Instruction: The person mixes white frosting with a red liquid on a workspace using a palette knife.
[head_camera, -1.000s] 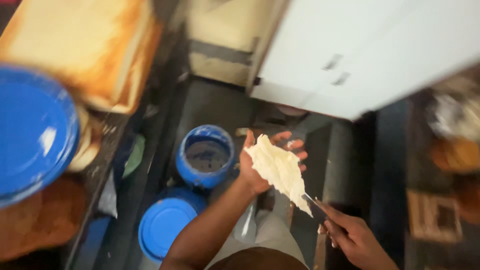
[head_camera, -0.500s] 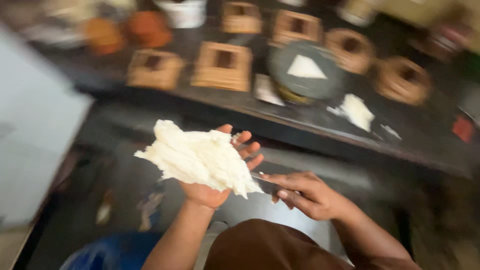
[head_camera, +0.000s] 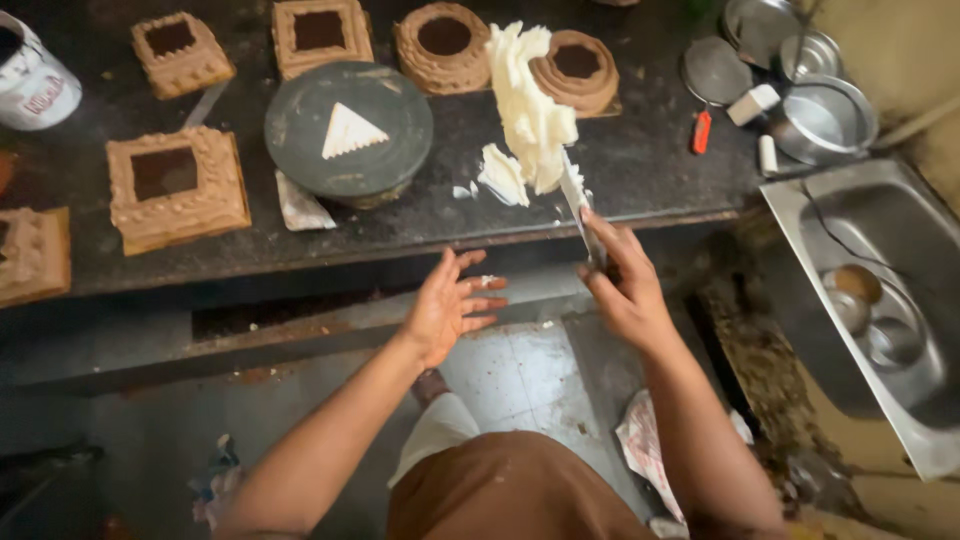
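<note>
- Your right hand (head_camera: 622, 290) is gripping the palette knife (head_camera: 580, 215), fingers clamped on its handle; a tall slab of white cream (head_camera: 530, 105) is riding the blade over the surface (head_camera: 640, 160).
- Risk: the slab is leaning, so any tilt is likely dropping it onto the floor or the round cake (head_camera: 575, 70).
- Your left hand (head_camera: 450, 305) is hanging empty, fingers spread, cream-smeared; it's too low to catch a fall.

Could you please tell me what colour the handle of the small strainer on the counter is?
The strainer's handle is red-orange, seen in the head view.
</note>
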